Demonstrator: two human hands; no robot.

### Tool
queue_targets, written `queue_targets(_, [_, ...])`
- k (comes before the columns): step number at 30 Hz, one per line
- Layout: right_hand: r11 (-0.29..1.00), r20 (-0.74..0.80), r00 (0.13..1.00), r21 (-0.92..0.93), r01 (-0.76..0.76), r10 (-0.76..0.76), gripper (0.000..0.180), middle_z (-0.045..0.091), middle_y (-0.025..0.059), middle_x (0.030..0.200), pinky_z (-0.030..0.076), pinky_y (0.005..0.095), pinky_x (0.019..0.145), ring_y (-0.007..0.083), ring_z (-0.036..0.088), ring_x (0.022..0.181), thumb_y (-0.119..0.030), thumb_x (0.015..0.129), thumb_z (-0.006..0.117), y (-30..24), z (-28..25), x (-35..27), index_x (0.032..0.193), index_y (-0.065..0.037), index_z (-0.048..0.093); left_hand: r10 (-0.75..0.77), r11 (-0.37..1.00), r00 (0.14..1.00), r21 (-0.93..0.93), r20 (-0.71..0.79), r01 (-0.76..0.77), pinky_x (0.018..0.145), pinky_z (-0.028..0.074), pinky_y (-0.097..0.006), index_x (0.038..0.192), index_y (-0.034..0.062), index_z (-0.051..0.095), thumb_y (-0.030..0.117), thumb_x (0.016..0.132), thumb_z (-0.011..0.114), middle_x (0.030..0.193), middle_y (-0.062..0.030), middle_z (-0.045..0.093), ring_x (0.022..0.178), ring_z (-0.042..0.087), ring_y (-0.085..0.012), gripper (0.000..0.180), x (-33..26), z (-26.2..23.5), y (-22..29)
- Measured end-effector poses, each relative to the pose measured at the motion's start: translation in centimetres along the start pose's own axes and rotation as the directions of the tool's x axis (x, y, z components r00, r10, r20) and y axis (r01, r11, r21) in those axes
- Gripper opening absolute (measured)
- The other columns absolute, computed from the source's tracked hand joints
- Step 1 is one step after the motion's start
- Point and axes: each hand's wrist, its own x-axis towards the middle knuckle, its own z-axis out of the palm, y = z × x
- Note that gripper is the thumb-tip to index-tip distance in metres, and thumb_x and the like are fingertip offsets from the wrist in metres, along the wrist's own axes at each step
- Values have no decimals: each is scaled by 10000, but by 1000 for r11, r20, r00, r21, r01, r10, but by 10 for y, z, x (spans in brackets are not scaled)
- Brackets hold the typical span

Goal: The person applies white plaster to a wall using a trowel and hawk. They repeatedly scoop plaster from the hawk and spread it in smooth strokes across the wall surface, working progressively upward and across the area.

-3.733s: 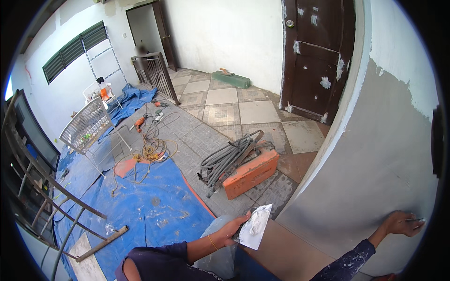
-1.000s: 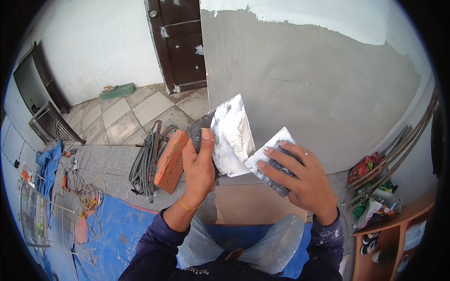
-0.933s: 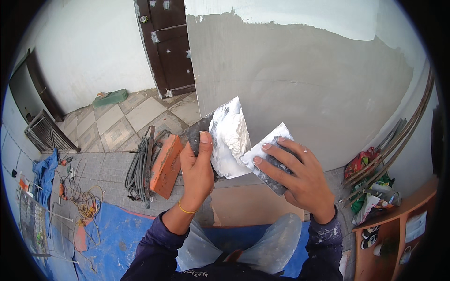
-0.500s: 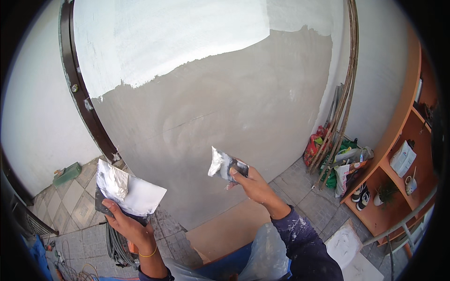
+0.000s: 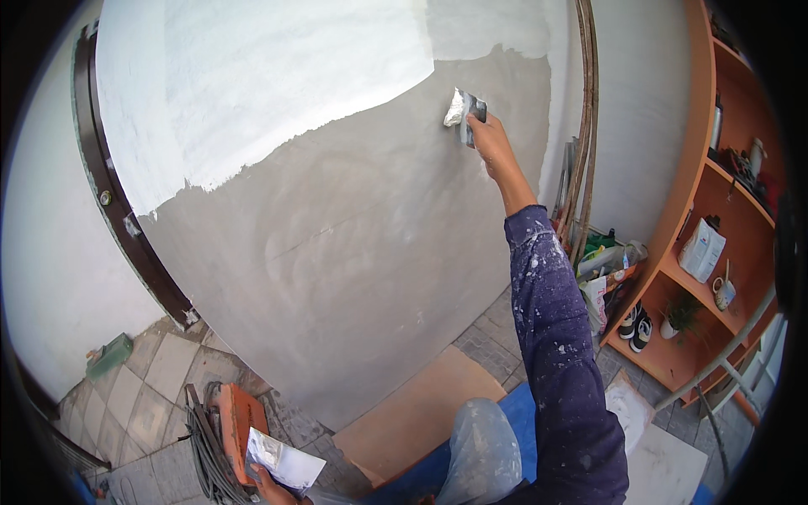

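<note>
Clearly, grasps a small putty blade [image 5: 477, 108] in the right hand [image 5: 490, 141], arm stretched out, high in front of the grey part of the wall [image 5: 362, 261], with a lump of white putty [image 5: 454, 108] on its outer edge. Grips a wider putty plate [image 5: 295, 465] in the left hand [image 5: 273, 490], low down, just beside the orange case [image 5: 241, 421] in the view. Cannot tell from this angle if touching the wall with the blade or just short of it. Could lose the lump by tipping the blade too steeply, or spill from the plate by letting the left wrist turn while reaching up. Could also score the grey coat by pressing with one corner. Counting: two hands, one blade, one plate, one lump on the blade, one orange case, one coil of cable [image 5: 206, 461], one green box [image 5: 109, 357], one shelf unit [image 5: 687, 160] and, inside it, two shoes [image 5: 641, 333], one potted plant [image 5: 670, 326] and one mug [image 5: 722, 293].
</note>
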Motion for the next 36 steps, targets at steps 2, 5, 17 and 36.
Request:
queue_targets(2, [996, -47, 999, -83, 13, -17, 423, 664, 170, 1087, 480, 349, 828, 248, 620, 970, -280, 962, 512, 3, 1, 8, 1261, 10, 580, 17, 1000, 998, -9, 60, -16, 965, 463, -386, 1406, 17, 418, 392, 991, 527, 1319, -121, 552, 1160, 562, -263, 570, -4, -6, 1])
queue_targets(5, [995, -73, 996, -94, 39, -46, 378, 616, 61, 924, 420, 303, 746, 151, 533, 831, -294, 957, 534, 8, 3, 14, 1129, 36, 603, 1, 999, 997, -35, 76, 1, 959, 467, -394, 1409, 27, 417, 408, 988, 527, 1328, -118, 543, 1162, 559, -263, 579, 0, -21, -10])
queue_targets(17, [982, -126, 981, -130, 134, -151, 365, 611, 56, 872, 425, 308, 744, 156, 524, 787, -276, 940, 533, 3, -23, 54, 1103, 41, 612, -25, 1000, 996, 8, 90, 25, 940, 486, -420, 1372, 38, 446, 386, 1010, 485, 1300, -109, 563, 1151, 567, -259, 504, 33, -66, -54])
queue_targets(36, [971, -122, 978, -194, 142, -168, 518, 605, 170, 1171, 441, 358, 889, 248, 573, 1025, -295, 938, 492, 2, -13, 108, 1349, 21, 489, -192, 979, 981, -63, 39, 194, 905, 505, -413, 1328, 52, 486, 428, 1012, 463, 1234, -97, 600, 1094, 600, -260, 492, 4, -35, -29])
